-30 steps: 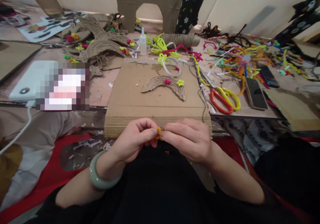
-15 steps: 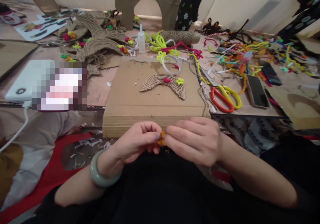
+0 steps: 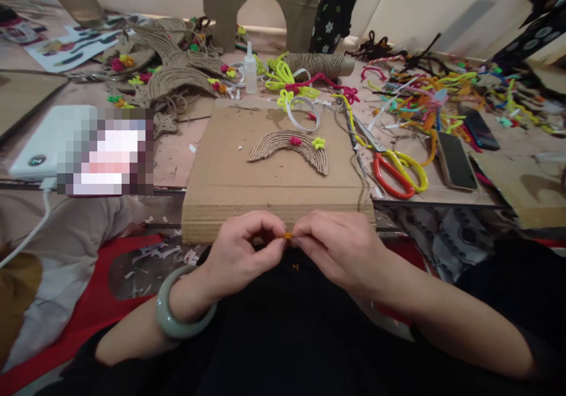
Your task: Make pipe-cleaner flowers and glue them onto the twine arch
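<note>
Just in front of the cardboard's near edge, both hands pinch a small piece of orange yarn (image 3: pixel 288 236) between thumbs and fingertips. My left hand (image 3: pixel 247 248) holds its left end, a pale green bangle (image 3: pixel 165 307) on that wrist. My right hand (image 3: pixel 340 246) grips the other end. Most of the orange piece is hidden by the fingers. On the flat stack of cardboard (image 3: pixel 221 175) beyond lies an arch of coiled twine (image 3: pixel 267 144), bearing a pink knot (image 3: pixel 295 141) and a yellow-green flower (image 3: pixel 318 143). Some orange bits (image 3: pixel 296 266) rest on the dark clothing below.
Red-and-yellow-handled scissors (image 3: pixel 393 175) and a phone (image 3: pixel 456 160) lie at right, before a heap of coloured yarn (image 3: pixel 437 98). A white power bank (image 3: pixel 44 142) is at left. Behind stand a small bottle (image 3: pixel 250 72), a tape ring (image 3: pixel 303 115) and a twine roll (image 3: pixel 325 64).
Both hands have turned, and the fingers now pinch the orange piece from either side, showing less of it. My right hand has drawn slightly left. Things on the table stay put.
</note>
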Demonstrator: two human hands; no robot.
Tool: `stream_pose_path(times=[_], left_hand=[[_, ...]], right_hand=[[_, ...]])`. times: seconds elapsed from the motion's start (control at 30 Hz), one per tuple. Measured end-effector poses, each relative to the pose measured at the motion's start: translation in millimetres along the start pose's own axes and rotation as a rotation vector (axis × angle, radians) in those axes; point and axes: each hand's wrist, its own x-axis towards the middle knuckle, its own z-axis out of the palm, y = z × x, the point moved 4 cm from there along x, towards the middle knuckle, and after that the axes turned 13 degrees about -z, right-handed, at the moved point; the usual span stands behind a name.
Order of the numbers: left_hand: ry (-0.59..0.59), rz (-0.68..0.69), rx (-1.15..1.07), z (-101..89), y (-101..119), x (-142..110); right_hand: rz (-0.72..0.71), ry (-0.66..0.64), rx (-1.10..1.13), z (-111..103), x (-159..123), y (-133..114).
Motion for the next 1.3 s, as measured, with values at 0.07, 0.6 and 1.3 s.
stream_pose_path(times=[0.07, 0.6, 1.3], left_hand=[[0.103, 0.273, 0.216, -0.7, 9.1, -2.9], [-0.02, -0.449, -0.446, -1.4, -21.3, 7.7], [-0.126, -0.316, -0.381, -10.2, -12.5, 3.1]], right_hand=[[0.197, -0.02, 0.2, 4.8, -0.7, 5.7], [0.315, 0.185, 0.423, 6.8, -2.4, 12.8], [0.626, 0.091, 0.775, 30.2, -1.7, 24.7]])
